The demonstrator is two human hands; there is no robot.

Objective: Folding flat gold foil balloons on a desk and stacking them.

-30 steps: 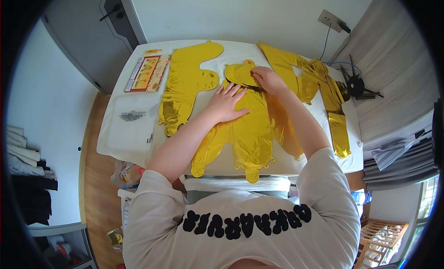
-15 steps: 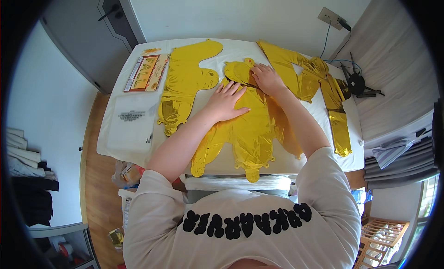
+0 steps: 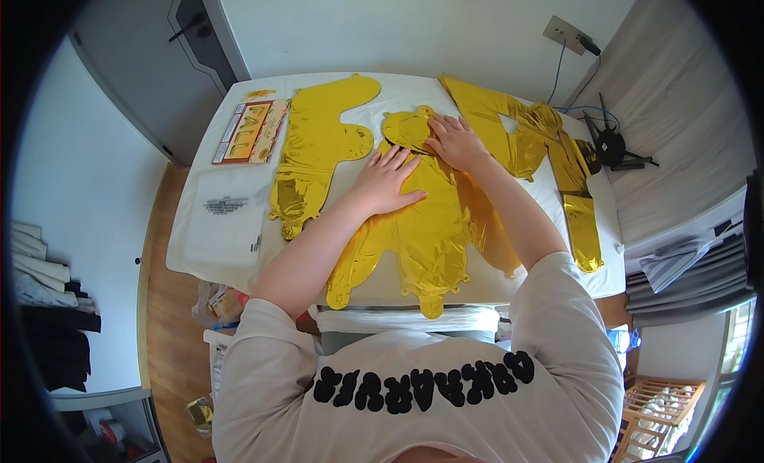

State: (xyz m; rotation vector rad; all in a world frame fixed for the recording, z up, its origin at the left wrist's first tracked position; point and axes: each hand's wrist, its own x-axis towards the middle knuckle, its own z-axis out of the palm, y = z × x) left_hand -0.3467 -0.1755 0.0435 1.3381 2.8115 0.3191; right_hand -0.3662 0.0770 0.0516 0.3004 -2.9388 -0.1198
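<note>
A flat gold foil balloon (image 3: 432, 240), its lower edge split into several lobes, lies in front of me on the white-covered table. My left hand (image 3: 390, 184) rests palm down on its upper left part, fingers spread. Farther up and to the right, my right hand (image 3: 457, 143) lies flat with fingers extended, touching the balloon beside its rounded top flap (image 3: 407, 129). A dark gap shows under that flap, near my left fingertips. Part of the foil is hidden under both hands and forearms.
Another flat gold balloon (image 3: 322, 137) lies to the left, and more gold foil (image 3: 517, 133) stretches along the right. A printed card package (image 3: 253, 131) and a clear plastic bag (image 3: 223, 212) are at the left. A black router (image 3: 611, 147) stands at the right edge.
The whole view has shifted slightly. Both hands stay on the balloon in nearly the same places, and the foil looks the same.
</note>
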